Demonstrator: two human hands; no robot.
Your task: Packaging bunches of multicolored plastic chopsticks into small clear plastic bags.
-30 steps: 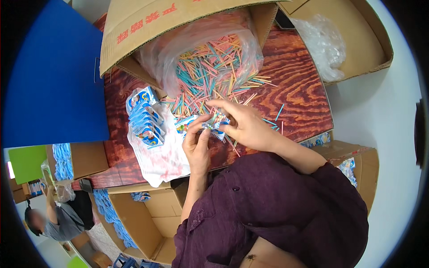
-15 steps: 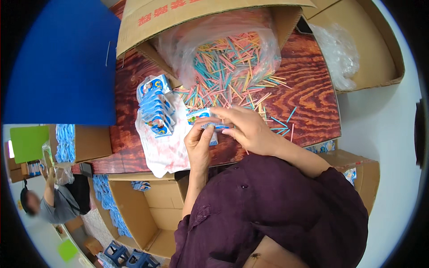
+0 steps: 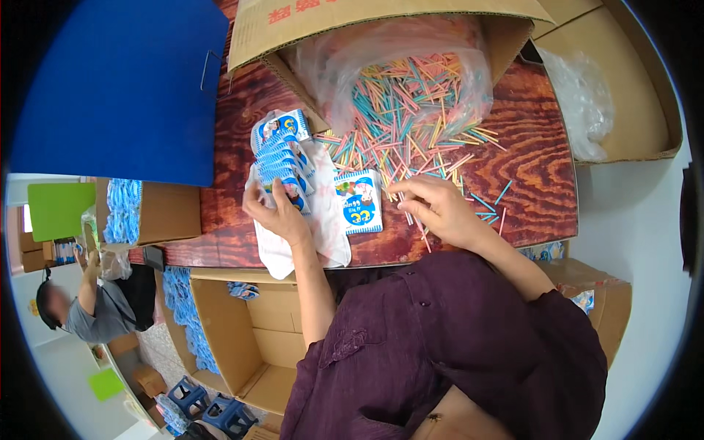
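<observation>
My left hand point(image 3: 275, 213) is at the near end of an overlapping row of small blue-and-white printed packets point(image 3: 277, 154). Its thumb and fingers close around the left edge of the nearest packet point(image 3: 296, 196). The row rests on a white cloth point(image 3: 326, 238). To the right, a single flat packet point(image 3: 358, 204) lies partly on the cloth. Beside it, my right hand point(image 3: 440, 209) hovers low at the near edge of a heap of thin pink, yellow and blue sticks point(image 3: 396, 110). Its fingers are curled together; what is between the fingertips is too small to make out.
The sticks spill from a plastic-lined cardboard box point(image 3: 396, 22) on its side. Loose sticks point(image 3: 484, 202) lie on the wood-patterned table point(image 3: 535, 154). A blue panel point(image 3: 117, 88) stands left. Below the table edge are open cartons point(image 3: 275, 345) with packets. Another person point(image 3: 103, 301) works far left.
My hands have parted from the packet they held together. The left has moved to the packet row, the right to the stick heap's edge. The flat packet is uncovered. The view has shifted slightly.
</observation>
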